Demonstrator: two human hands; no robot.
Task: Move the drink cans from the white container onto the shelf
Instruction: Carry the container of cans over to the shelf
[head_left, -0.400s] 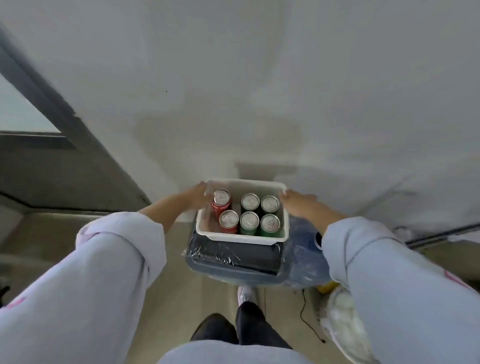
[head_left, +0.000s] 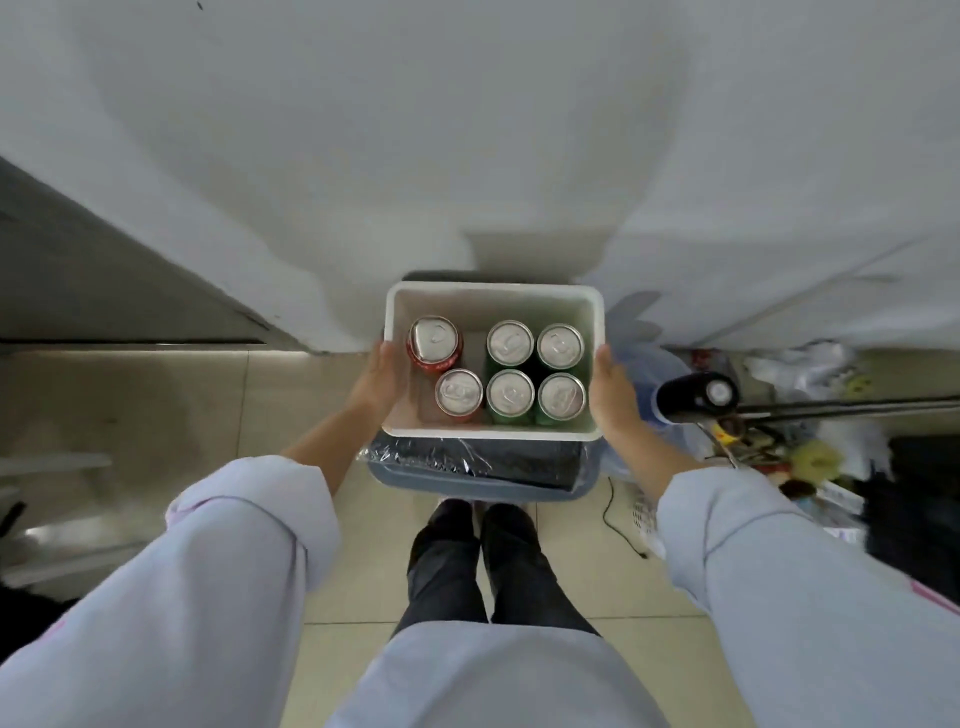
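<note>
We hold the white container (head_left: 495, 432) by its two short sides, above a grey bin lined with a plastic bag (head_left: 478, 470). Our left hand (head_left: 382, 382) presses flat against the left wall, fingers together and curled round the outside; our right hand (head_left: 613, 392) does the same on the right wall, so both hands are clamped on the container and on no can.

Inside it stand six drink cans, all upright. Two red cans (head_left: 435, 344) sit at the left, one far and one near, and four green cans (head_left: 510, 393) fill the middle and right in a tight square, touching one another.

As for progress, we judge the task barely begun: every can we see is in the container, none is in a hand, and no shelf holding cans is in view. A pale wall (head_left: 467, 130) rises at the far side, and clutter lies on the floor at the right. All six cans are left to move.
</note>
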